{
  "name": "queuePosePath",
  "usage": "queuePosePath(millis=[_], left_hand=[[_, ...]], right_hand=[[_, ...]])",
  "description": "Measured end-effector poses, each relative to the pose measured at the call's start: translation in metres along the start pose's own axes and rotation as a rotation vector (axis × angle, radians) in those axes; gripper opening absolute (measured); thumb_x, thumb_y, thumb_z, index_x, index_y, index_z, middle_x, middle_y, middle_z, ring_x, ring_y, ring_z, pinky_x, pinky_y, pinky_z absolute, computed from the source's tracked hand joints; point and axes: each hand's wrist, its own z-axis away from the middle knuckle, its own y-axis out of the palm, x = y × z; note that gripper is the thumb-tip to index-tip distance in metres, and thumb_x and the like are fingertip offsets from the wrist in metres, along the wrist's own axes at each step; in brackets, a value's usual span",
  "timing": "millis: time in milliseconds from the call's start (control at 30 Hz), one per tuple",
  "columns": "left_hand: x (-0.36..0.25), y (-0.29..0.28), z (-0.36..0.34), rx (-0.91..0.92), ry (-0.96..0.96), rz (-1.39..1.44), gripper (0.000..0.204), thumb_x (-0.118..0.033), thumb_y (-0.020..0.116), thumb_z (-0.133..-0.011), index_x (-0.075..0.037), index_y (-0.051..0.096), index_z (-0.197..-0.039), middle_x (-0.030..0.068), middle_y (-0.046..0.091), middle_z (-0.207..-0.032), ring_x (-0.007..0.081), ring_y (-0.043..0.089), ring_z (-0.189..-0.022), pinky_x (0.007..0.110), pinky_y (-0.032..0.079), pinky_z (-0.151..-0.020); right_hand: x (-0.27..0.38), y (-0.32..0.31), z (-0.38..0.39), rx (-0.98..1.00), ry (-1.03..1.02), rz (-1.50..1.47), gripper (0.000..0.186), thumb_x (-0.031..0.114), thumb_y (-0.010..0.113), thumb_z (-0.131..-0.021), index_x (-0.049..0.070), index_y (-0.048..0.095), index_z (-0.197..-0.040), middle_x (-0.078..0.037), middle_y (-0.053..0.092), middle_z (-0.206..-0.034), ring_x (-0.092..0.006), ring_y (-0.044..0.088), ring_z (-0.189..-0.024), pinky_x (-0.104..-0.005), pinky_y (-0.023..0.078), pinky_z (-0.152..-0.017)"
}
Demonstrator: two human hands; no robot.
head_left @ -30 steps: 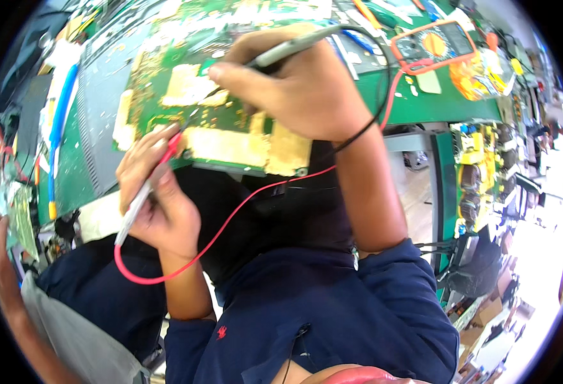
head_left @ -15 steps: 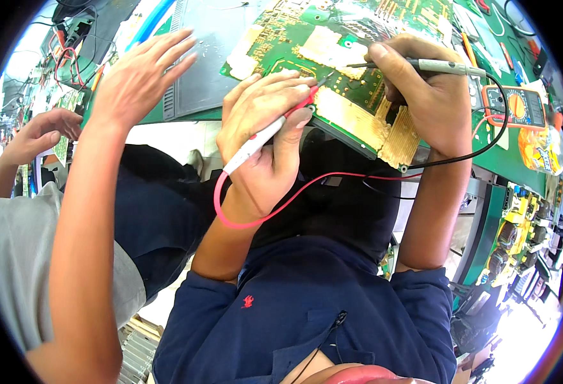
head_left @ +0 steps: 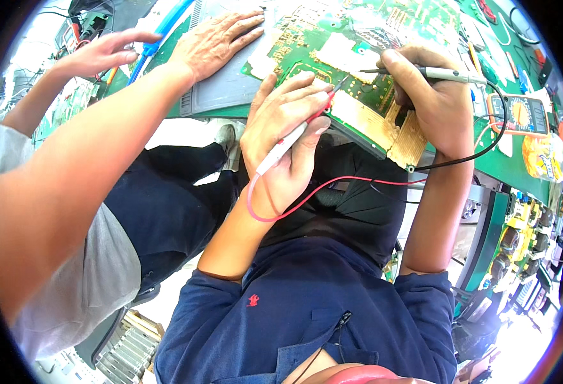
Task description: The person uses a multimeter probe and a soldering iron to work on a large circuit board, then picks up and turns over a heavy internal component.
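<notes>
A large green circuit board with gold-coloured areas lies at the table's near edge. My left hand grips a white and red test probe, its thin metal tip pointing at the board's middle. In my right hand is a grey and black test probe, pinched between thumb and fingers, with its dark tip over the board near a pale patch. Whether either tip touches the board is too small to tell. An orange-rimmed multimeter stands at the right, near the red lead and black lead.
At the left, a co-worker's hand rests on a grey mat; their other hand reaches to a long blue object. A yellow packet lies by the multimeter. More circuit boards sit below the table at right.
The co-worker's nearer hand has moved right onto the grey mat, and their other hand has come up to the blue object. My hands keep both probes at the board; the view shifts slightly.
</notes>
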Motion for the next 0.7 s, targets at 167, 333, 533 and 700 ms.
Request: queuePosePath(millis=[167, 333, 533, 700], left_hand=[[-0.012, -0.006, -0.005, 0.072, -0.059, -0.043, 0.019, -0.007, 0.065, -0.085, -0.006, 0.065, -0.103, 0.0101, 0.069, -0.103, 0.0298, 0.062, -0.108, 0.045, 0.033, -0.106], [0.004, -0.001, 0.011, 0.031, -0.003, 0.023, 0.021, -0.005, 0.065, -0.082, -0.006, 0.065, -0.103, 0.0114, 0.069, -0.103, 0.0308, 0.062, -0.107, 0.046, 0.034, -0.105], [0.001, -0.001, -0.008, 0.018, -0.009, 0.029, 0.019, -0.008, 0.064, -0.084, -0.007, 0.065, -0.103, 0.0098, 0.070, -0.104, 0.0284, 0.062, -0.108, 0.044, 0.034, -0.105], [-0.006, -0.005, -0.005, 0.054, -0.055, 0.007, 0.018, -0.010, 0.064, -0.085, -0.007, 0.066, -0.102, 0.0092, 0.070, -0.104, 0.0282, 0.062, -0.109, 0.043, 0.034, -0.105]], right_hand=[[-0.001, -0.001, 0.000, -0.003, 0.005, 0.015, 0.024, 0.024, 0.068, -0.087, 0.000, 0.070, -0.083, 0.000, 0.059, -0.060, -0.0055, 0.053, -0.054, -0.0224, 0.040, -0.048], [0.004, -0.002, 0.001, -0.007, -0.007, 0.002, 0.025, 0.024, 0.069, -0.086, -0.001, 0.068, -0.081, 0.000, 0.060, -0.061, -0.0057, 0.054, -0.054, -0.0220, 0.041, -0.049], [0.002, -0.002, -0.004, -0.018, -0.016, 0.012, 0.022, 0.021, 0.069, -0.086, 0.000, 0.068, -0.081, 0.000, 0.058, -0.059, -0.0057, 0.053, -0.053, -0.0217, 0.040, -0.047], [0.001, 0.001, 0.001, -0.005, 0.016, -0.038, 0.023, 0.021, 0.068, -0.087, -0.001, 0.069, -0.080, 0.000, 0.057, -0.059, -0.0048, 0.052, -0.052, -0.0210, 0.039, -0.047]])
